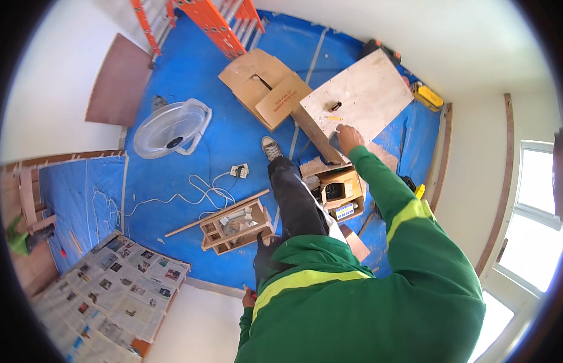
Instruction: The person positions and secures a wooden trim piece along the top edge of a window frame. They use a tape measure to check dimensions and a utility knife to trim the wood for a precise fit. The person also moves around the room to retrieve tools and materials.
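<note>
My right hand (350, 139) is stretched forward over the near left edge of a pale plywood board (369, 91). Its fingers are bent together at the board's surface, and what they hold, if anything, is too small to name. Just beyond the fingertips lie a small yellow strip (334, 118) and a short dark object (336, 106). My left hand (249, 298) hangs low by my left side, partly covered by the green sleeve. Its fingers are curled round something with a bit of red showing, which I cannot make out.
A cardboard box (257, 78), an orange ladder (212, 27) and a clear plastic tub (166, 130) stand ahead on blue sheeting (163, 178). Nearer are a wooden tray (233, 227), a power strip (239, 171) with white cord, a tool box (339, 187) and a newspaper-covered surface (118, 284).
</note>
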Motion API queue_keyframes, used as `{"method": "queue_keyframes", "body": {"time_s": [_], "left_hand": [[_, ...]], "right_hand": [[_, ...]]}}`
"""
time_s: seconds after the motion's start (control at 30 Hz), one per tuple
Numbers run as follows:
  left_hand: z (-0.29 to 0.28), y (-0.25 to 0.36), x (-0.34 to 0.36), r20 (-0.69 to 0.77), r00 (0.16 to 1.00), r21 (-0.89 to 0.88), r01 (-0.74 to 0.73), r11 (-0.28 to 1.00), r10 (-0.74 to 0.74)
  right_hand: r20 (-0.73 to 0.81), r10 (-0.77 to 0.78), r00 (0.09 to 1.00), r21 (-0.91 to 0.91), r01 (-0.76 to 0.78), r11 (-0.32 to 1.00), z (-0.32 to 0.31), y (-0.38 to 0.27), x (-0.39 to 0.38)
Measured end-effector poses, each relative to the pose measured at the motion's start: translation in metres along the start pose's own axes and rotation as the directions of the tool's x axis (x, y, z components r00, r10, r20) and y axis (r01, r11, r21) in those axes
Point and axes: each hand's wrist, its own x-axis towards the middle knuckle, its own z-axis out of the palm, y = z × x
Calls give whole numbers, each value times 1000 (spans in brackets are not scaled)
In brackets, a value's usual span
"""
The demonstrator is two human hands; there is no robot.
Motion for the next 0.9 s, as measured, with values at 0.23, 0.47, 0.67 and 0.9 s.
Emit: {"method": "queue_keyframes", "body": {"time_s": [0.23, 0.47, 0.67, 0.9], "left_hand": [[-24, 161, -50, 105, 967, -374, 254, 892, -231], [-12, 220, -59, 253, 934, -658, 356, 664, -251], [-4, 224, -44, 243, 925, -548, 378, 746, -291], [-13, 220, -56, 261, 935, -608, 352, 712, -240]], "right_hand": [[268, 157, 951, -290, -76, 954, 105, 36, 137], [380, 42, 924, -331, 94, 939, 155, 60, 172], [148, -78, 986, -353, 126, 927, 129, 57, 169], [85, 561, 823, 114, -568, 815, 137, 147, 192]]}}
